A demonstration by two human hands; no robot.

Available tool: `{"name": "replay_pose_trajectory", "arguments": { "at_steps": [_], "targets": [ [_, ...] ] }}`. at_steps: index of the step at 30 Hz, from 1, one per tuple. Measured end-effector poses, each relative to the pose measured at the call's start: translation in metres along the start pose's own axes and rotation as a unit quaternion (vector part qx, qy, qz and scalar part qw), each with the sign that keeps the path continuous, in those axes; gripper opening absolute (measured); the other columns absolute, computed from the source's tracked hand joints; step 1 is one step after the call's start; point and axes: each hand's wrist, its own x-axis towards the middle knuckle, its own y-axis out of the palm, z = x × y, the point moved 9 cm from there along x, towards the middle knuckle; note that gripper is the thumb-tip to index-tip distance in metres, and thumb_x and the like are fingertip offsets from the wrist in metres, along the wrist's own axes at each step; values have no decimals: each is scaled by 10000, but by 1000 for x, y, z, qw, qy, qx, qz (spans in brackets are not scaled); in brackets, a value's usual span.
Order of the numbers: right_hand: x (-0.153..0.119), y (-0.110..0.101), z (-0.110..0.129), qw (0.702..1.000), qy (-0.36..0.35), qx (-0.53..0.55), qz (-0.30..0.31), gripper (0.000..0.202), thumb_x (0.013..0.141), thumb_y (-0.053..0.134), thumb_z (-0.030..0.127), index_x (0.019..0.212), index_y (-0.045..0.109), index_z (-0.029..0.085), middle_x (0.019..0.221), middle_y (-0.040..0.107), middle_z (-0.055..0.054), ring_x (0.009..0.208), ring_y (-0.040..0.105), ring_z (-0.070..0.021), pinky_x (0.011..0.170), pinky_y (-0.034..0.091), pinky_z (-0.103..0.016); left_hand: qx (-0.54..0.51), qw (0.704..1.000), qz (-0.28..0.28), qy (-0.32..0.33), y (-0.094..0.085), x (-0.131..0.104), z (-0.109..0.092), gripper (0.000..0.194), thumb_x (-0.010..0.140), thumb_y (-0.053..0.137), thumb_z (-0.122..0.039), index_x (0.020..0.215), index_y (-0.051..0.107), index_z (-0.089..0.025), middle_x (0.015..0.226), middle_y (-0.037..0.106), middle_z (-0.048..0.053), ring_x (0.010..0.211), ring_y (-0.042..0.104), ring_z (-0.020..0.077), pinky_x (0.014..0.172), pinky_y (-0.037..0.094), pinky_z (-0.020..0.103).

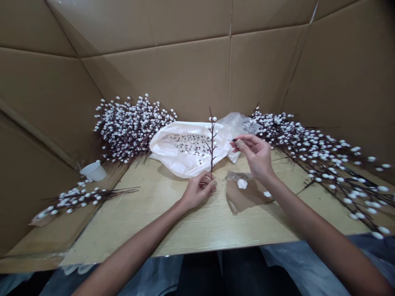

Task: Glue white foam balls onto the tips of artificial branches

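One bare twig (pixel 212 142), dark brown, upright above the near edge of a white bag; foot hidden in the fingers, white berries near the tip.
Left hand (pixel 200 190): closed, gripping the twig's lower end.
Right hand (pixel 255 157): thumb and fingertips pinched together on something small and dark, too slight to identify; to the right of the twig, apart from it.
White bag (pixel 166 162), mouth open, with loose white berries (pixel 193 146) inside; depth of contents not visible.
Clear bag (pixel 236 121), partly hidden behind the white bag and right hand; contents indistinct.
Brown sheet (pixel 234 199) bearing a white clump (pixel 242 183); a second, smaller clump (pixel 267 194) sits beside the right forearm, which covers the sheet's edge.
Berried stems, left pile (pixel 129 127) — lower ends partly behind the white bag.
Berried stems, right pile (pixel 305 144) — cut off at the frame's edge, a dark object beneath mostly covered.
White cup (pixel 94 171), tilted, left; small berried bunch (pixel 80 198) nearby.
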Motion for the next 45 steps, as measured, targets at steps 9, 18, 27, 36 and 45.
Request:
{"name": "replay_pose_trajectory", "arguments": {
  "at_steps": [9, 18, 27, 36, 45],
  "targets": [
    [-7, 11, 5, 989, -66, -123, 50, 82, 796, 622, 212, 828, 687, 174, 859, 688, -42, 774, 633, -155, 628, 499, -269, 15, 1000, 11, 2, 2, -1, -4, 276, 827, 610, -398, 864, 546, -132, 659, 633, 35, 571, 579, 115, 570, 490, 234],
    [-10, 13, 8, 983, -88, -147, 66, 92, 810, 601, 182, 842, 687, 175, 862, 686, -39, 799, 635, -155, 645, 494, -266, 24, 1000, 20, 3, 4, -1, -4, 248, 840, 594, -371, 884, 543, -133, 671, 629, 36, 576, 576, 115, 576, 494, 239],
    [-9, 13, 6, 983, -84, -152, 62, 98, 812, 601, 188, 848, 690, 168, 874, 688, -47, 802, 638, -160, 635, 496, -269, 28, 999, 23, 10, 5, -2, -6, 233, 846, 586, -358, 873, 537, -131, 669, 625, 36, 579, 577, 110, 580, 486, 229],
    [-11, 13, 9, 980, -84, -169, 62, 96, 810, 603, 176, 843, 693, 168, 866, 699, -48, 806, 646, -158, 664, 495, -270, 32, 999, 27, 17, 4, -3, -3, 246, 857, 576, -387, 892, 532, -148, 683, 618, 25, 579, 576, 106, 570, 477, 217],
    [-10, 12, 5, 982, -68, -165, 57, 91, 803, 612, 197, 836, 693, 171, 862, 702, -48, 789, 646, -159, 662, 492, -274, 25, 999, 25, 16, 5, -2, -3, 250, 855, 579, -389, 880, 528, -145, 686, 629, 37, 574, 582, 109, 571, 482, 222]
  ]
}}
